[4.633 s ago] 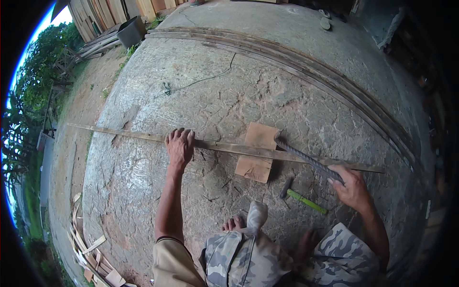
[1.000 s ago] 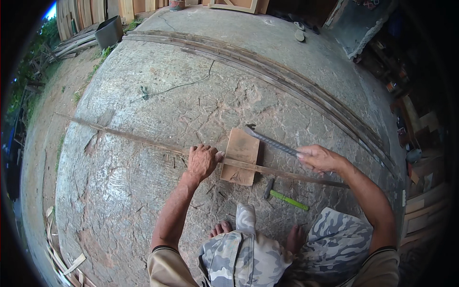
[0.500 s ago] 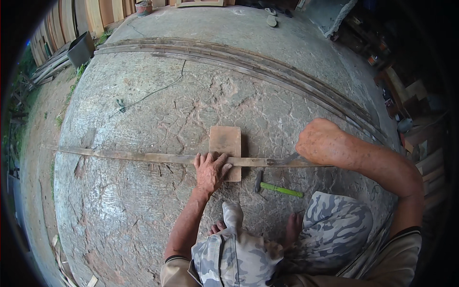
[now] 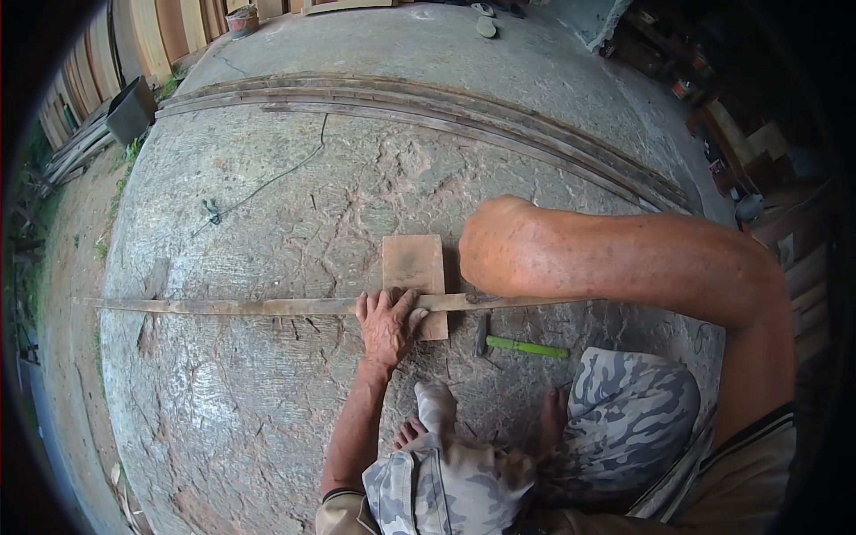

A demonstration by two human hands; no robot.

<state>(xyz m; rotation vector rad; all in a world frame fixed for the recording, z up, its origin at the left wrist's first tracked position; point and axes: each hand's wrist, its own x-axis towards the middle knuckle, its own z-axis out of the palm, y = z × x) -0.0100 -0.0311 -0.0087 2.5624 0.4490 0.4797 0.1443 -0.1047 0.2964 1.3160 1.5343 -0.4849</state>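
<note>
A long, thin wooden strip (image 4: 223,306) lies crosswise over a short wooden board (image 4: 411,260) on the concrete. My left hand (image 4: 388,325) grips the strip where it crosses the board, its fingers curled over the top. My right hand (image 4: 501,246) is closed just right of the board, with the forearm reaching across from the right. It holds a dark metal pry bar, mostly hidden beneath the hand, with an end showing at the strip. A hammer with a green handle (image 4: 528,346) lies below the strip, near my bare feet.
Several long strips (image 4: 401,96) lie across the far concrete floor (image 4: 223,401). A thin cord (image 4: 278,178) trails at the left. Planks (image 4: 156,40), a grey tub (image 4: 129,111) and a pot (image 4: 242,23) stand behind. Sandals (image 4: 486,25) lie at the back; cluttered shelves (image 4: 678,71) are at the right.
My right hand with the bar has swung leftward and down onto the strip, its forearm now horizontal. My left hand has moved rightward along the strip since the oldest frame.
</note>
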